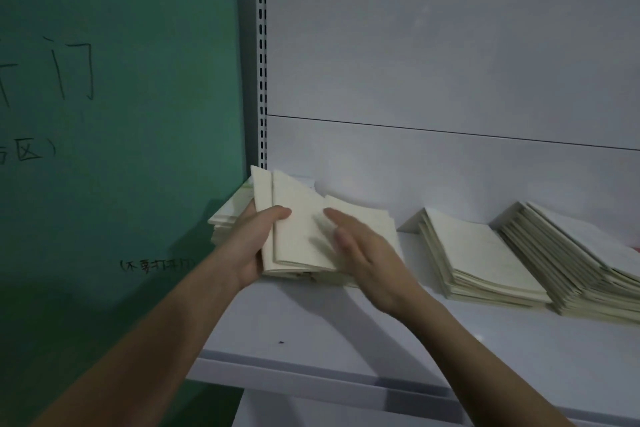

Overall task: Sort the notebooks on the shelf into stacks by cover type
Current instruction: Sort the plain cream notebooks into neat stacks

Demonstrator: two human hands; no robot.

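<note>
While both forearms reach in from the bottom of the frame, the left hand (254,246) holds a bundle of cream notebooks (298,239) at mid-frame, thumb curled over the top cover, fingers wrapped under the left edge. Grip: closed on the bundle, which is tilted up toward the back panel, lower edge near or on the white shelf (346,340). Top notebooks fanned apart at their upper edges.

Right hand (363,253) just right of centre, fingers extended and loosely spread, lying against the right side of the same bundle. It is blurred, so I cannot tell for sure whether the fingertips press the paper or only brush it. Nothing is gripped there.

Behind the left hand, at the shelf's left end, a low stack (225,218) with pale covers, one showing a hint of green print. Right of centre, a second stack (485,260) of cream notebooks, lying flat, edges slightly stepped. Far right, touching or just beside it, a taller slanted stack (571,260), partly cut by the frame edge.

Upper right: white back panel (450,45) with one horizontal seam. A slotted metal upright (262,62) runs up the upper centre. Left half of frame: green wall (121,80) with dark handwritten characters.
</note>
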